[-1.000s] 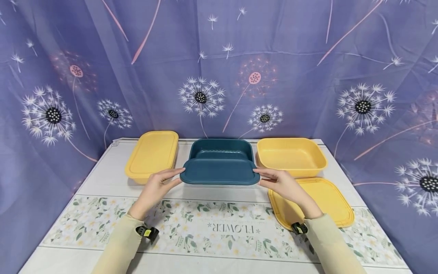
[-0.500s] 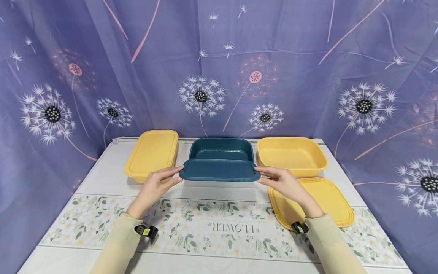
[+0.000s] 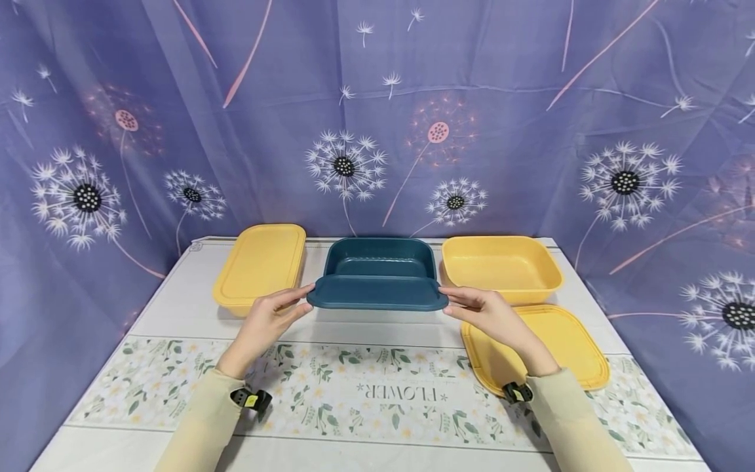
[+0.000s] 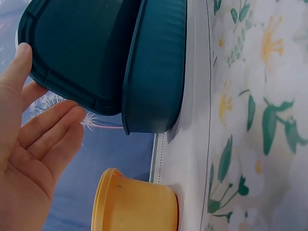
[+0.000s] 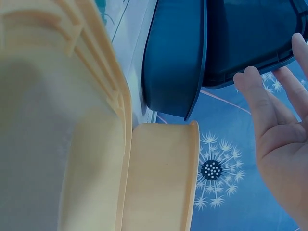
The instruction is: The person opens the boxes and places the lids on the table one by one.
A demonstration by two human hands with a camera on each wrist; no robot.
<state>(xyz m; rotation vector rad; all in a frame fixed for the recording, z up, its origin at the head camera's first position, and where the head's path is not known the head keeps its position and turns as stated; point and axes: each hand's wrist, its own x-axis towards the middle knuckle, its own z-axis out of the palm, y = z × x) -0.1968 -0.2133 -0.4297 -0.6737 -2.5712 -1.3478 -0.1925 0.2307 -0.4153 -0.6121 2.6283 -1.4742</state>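
Observation:
A dark teal lid (image 3: 377, 292) is held level by both hands, one at each short end, above the front of an uncovered teal container (image 3: 380, 257). My left hand (image 3: 268, 324) pinches the lid's left end between thumb and fingers. At the other end my right hand (image 3: 492, 321) pinches it the same way. Both wrist views show the lid's underside with its rimmed edge, tilted over the container's rim. In the left wrist view the teal container (image 4: 156, 67) stands on the table below the lid.
A lidded yellow container (image 3: 259, 265) stands to the left. On the right is an uncovered yellow container (image 3: 501, 262), with a yellow lid (image 3: 560, 347) lying in front of it, partly under my right forearm. A purple curtain (image 3: 377, 78) hangs behind the white table (image 3: 177, 301).
Both hands have raised the teal lid's near edge slightly, so its top looks narrower and flatter from the head. The hands keep their grip, and the containers stay in place.

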